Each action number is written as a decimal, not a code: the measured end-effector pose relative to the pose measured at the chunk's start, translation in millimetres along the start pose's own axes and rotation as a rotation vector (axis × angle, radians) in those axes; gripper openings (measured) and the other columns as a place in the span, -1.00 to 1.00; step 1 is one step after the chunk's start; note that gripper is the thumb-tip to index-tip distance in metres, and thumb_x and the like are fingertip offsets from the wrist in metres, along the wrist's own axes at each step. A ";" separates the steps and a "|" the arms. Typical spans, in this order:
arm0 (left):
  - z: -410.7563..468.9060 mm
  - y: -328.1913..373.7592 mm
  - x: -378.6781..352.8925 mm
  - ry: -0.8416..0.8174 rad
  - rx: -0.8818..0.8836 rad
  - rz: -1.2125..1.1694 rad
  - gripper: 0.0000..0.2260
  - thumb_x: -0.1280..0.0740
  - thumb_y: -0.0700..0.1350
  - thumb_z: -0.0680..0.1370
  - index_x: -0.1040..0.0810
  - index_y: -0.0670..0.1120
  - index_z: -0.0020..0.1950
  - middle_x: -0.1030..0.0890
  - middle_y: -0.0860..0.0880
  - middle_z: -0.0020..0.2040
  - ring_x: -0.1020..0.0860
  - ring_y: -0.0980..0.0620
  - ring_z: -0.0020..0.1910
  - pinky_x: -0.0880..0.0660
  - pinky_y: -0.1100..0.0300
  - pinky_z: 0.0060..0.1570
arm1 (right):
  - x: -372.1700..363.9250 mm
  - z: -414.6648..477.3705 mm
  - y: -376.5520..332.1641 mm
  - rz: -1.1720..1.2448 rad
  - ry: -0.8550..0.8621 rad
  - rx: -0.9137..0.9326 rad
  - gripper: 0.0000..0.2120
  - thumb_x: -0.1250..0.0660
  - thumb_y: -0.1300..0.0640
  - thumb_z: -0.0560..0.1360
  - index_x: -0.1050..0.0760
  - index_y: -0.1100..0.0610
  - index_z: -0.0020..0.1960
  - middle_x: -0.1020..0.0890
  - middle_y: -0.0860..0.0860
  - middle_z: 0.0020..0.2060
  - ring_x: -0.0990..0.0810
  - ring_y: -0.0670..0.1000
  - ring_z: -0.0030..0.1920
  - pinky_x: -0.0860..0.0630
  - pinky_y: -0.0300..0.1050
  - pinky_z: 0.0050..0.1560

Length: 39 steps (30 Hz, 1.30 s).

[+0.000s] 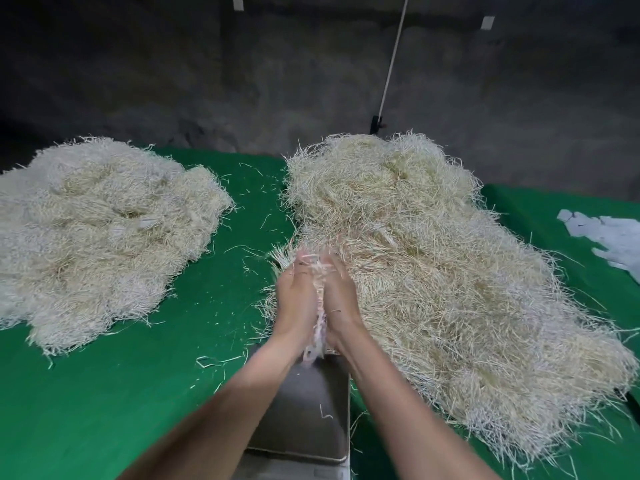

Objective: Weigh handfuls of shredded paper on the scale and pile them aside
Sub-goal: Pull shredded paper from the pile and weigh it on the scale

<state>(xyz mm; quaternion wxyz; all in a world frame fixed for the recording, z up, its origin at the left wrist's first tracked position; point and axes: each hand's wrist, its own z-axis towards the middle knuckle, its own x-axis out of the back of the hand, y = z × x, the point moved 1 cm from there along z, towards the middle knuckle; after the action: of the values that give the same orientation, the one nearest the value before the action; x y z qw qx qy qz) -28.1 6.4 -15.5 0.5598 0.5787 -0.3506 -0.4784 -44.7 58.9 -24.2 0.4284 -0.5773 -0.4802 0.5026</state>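
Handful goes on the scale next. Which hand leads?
Left, narrowly. The handful is held just beyond the scale. The left hand lines up with its middle; the right hand is at its right edge, against the right pile, and may drag shreds along.

shredded paper (433, 271): two pale heaps | scale (311, 410): steel pan, beside right heap

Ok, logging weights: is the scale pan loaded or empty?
Nearly empty: scale pan shows only stray strands; left hand and right hand hold the handful.
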 end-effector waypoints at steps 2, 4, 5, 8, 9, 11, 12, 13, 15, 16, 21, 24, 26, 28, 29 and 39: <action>10.5 -1.4 5.6 0.012 -0.154 0.158 -0.84 -0.08 -0.09 0.66 -0.43 -0.06 0.00 -0.56 0.06 -0.11 -0.46 0.41 -0.20 -0.37 0.52 -0.18 | -6.2 -13.1 11.0 -0.065 0.015 -0.036 -0.60 -0.17 -0.10 0.59 -0.45 0.09 0.32 -0.64 -0.02 0.06 -0.63 -0.07 0.05 -0.62 -0.15 -0.04; 21.3 -8.0 15.1 0.003 -0.158 0.319 -0.68 -0.13 0.06 0.62 -0.29 0.02 0.35 -0.35 0.00 0.32 -0.32 0.25 0.24 -0.23 0.29 0.27 | -2.9 -13.4 10.0 -0.084 0.126 -0.006 -0.65 -0.17 -0.09 0.59 -0.49 0.08 0.26 -0.60 0.04 0.11 -0.60 -0.13 0.09 -0.54 -0.03 0.14; 20.8 -12.1 20.4 -0.024 -0.083 0.330 -0.54 -0.12 0.19 0.57 -0.21 0.08 0.44 -0.25 0.05 0.42 -0.23 0.16 0.35 -0.15 0.13 0.34 | 2.7 -7.6 0.7 -0.019 0.173 -0.027 -0.67 -0.19 -0.07 0.59 -0.50 0.10 0.21 -0.62 0.06 0.00 -0.40 -0.11 0.15 -0.49 0.02 0.16; 6.5 -23.0 24.9 -0.125 0.217 0.020 -0.40 -0.19 0.29 0.46 -0.22 0.15 0.47 -0.29 0.06 0.47 -0.34 0.16 0.27 -0.21 0.10 0.23 | 20.7 15.5 -30.2 0.167 0.280 -0.165 -0.57 -0.23 -0.14 0.54 -0.44 0.16 0.23 -0.52 0.05 -0.25 -0.56 0.05 -0.23 -0.48 0.17 0.21; 3.0 -25.2 25.0 -0.157 0.334 -0.120 -0.42 -0.26 0.24 0.42 -0.31 0.14 0.42 -0.39 0.02 0.41 -0.46 0.15 0.14 -0.30 0.14 0.16 | 22.0 21.2 -32.5 0.208 0.279 -0.205 -0.65 -0.23 -0.14 0.55 -0.43 0.12 0.14 -0.52 0.08 -0.19 -0.54 0.08 -0.18 -0.49 0.15 0.18; -1.6 -29.1 17.8 -0.230 0.595 -0.482 -0.56 -0.36 0.17 0.34 -0.56 0.10 0.19 -0.58 -0.09 0.16 -0.57 0.00 -0.14 -0.43 0.11 -0.06 | 15.8 26.3 -30.8 0.278 0.276 -0.263 -0.59 -0.23 -0.13 0.54 -0.45 0.19 0.18 -0.56 0.15 0.03 -0.57 0.17 0.02 -0.49 0.20 0.17; -3.5 -26.9 12.2 -0.254 0.684 -0.598 -0.64 -0.38 0.16 0.35 -0.64 0.03 0.07 -0.61 -0.13 0.06 -0.56 -0.06 -0.17 -0.43 0.07 -0.07 | 12.2 25.9 -30.4 0.291 0.270 -0.254 -0.53 -0.23 -0.14 0.54 -0.42 0.21 0.26 -0.56 0.16 0.11 -0.56 0.20 0.11 -0.50 0.22 0.17; -3.1 -22.5 6.7 -0.258 0.725 -0.664 -0.66 -0.37 0.16 0.39 -0.68 -0.04 0.00 -0.63 -0.14 0.00 -0.57 -0.09 -0.16 -0.46 0.04 -0.06 | 10.8 26.5 -26.9 0.261 0.269 -0.195 -0.51 -0.22 -0.14 0.55 -0.42 0.22 0.28 -0.58 0.16 0.10 -0.58 0.19 0.12 -0.53 0.19 0.13; 8.7 -18.0 -0.3 -0.170 0.731 -0.720 -0.65 -0.25 0.11 0.51 -0.69 -0.13 -0.14 -0.65 -0.13 -0.14 -0.62 -0.07 -0.23 -0.52 0.12 -0.16 | 15.5 21.2 -13.9 -0.156 0.267 0.075 -0.57 -0.12 -0.11 0.59 -0.45 0.23 0.20 -0.57 0.11 0.03 -0.59 0.13 0.06 -0.57 0.11 0.07; 17.7 -15.2 -1.5 -0.126 0.702 -0.729 -0.62 -0.19 0.06 0.57 -0.65 -0.14 -0.23 -0.61 -0.12 -0.23 -0.61 -0.05 -0.32 -0.53 0.17 -0.25 | 17.7 11.5 -2.2 -0.467 0.245 0.244 -0.58 -0.04 -0.10 0.60 -0.44 0.21 0.16 -0.52 0.09 0.06 -0.52 0.10 0.10 -0.50 0.10 0.13; 24.2 -23.8 4.6 0.125 0.604 -0.302 -0.68 -0.25 0.09 0.59 -0.56 -0.15 -0.12 -0.59 -0.06 -0.40 -0.58 0.00 -0.41 -0.52 0.24 -0.38 | 18.5 -12.5 27.9 -0.953 0.020 0.536 -0.84 -0.05 0.10 0.57 -0.33 0.04 -0.16 -0.42 -0.03 -0.17 -0.40 -0.04 -0.22 -0.34 -0.22 -0.24; 3.9 -43.3 -7.5 -0.001 0.552 0.007 -0.43 -0.19 0.28 0.52 -0.48 -0.21 0.18 -0.61 -0.17 -0.06 -0.63 -0.09 -0.10 -0.57 0.09 -0.11 | 40.8 8.0 4.4 -0.647 0.131 0.325 -0.58 -0.09 0.28 0.61 -0.24 0.05 -0.40 -0.34 -0.06 -0.47 -0.26 -0.08 -0.47 -0.20 -0.25 -0.45; 13.1 -32.2 -3.8 0.017 0.443 -0.010 -0.56 -0.25 0.21 0.53 -0.50 -0.19 -0.03 -0.55 -0.15 -0.21 -0.58 -0.01 -0.30 -0.51 0.21 -0.29 | 31.4 2.0 12.9 -0.661 0.236 0.307 -0.57 -0.06 0.36 0.58 -0.20 0.05 -0.43 -0.33 -0.07 -0.48 -0.25 -0.11 -0.47 -0.20 -0.29 -0.46; 21.2 -18.2 -3.2 0.112 0.392 -0.178 -0.68 -0.31 0.06 0.55 -0.48 -0.18 -0.22 -0.47 -0.11 -0.36 -0.48 0.05 -0.50 -0.40 0.29 -0.48 | 16.9 -4.5 19.8 -0.711 0.249 0.352 -0.57 -0.07 0.34 0.56 -0.22 0.02 -0.43 -0.35 -0.07 -0.49 -0.27 -0.10 -0.48 -0.22 -0.23 -0.47; 16.5 -17.0 -5.9 0.126 0.406 -0.183 -0.67 -0.29 0.08 0.56 -0.47 -0.19 -0.18 -0.48 -0.09 -0.34 -0.49 0.05 -0.48 -0.41 0.28 -0.46 | 17.9 -2.0 17.1 -0.707 0.243 0.327 -0.57 -0.07 0.34 0.57 -0.25 0.05 -0.44 -0.36 -0.05 -0.49 -0.28 -0.07 -0.48 -0.24 -0.18 -0.45; 27.5 -31.8 1.5 0.123 0.426 0.085 -0.68 -0.17 0.06 0.62 -0.51 -0.18 -0.07 -0.57 -0.17 -0.20 -0.58 -0.09 -0.26 -0.54 0.25 -0.34 | 18.1 -12.9 26.2 -0.532 0.104 0.124 -0.82 -0.14 0.16 0.60 -0.30 0.07 -0.18 -0.41 -0.03 -0.31 -0.37 -0.05 -0.35 -0.30 -0.18 -0.35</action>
<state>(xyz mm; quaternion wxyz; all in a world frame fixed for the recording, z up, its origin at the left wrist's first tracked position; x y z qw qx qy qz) -57.8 0.5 -44.7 0.4648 0.6967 -0.4330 -0.3333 -28.1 72.1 -51.2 0.6038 -0.4286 -0.5608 0.3705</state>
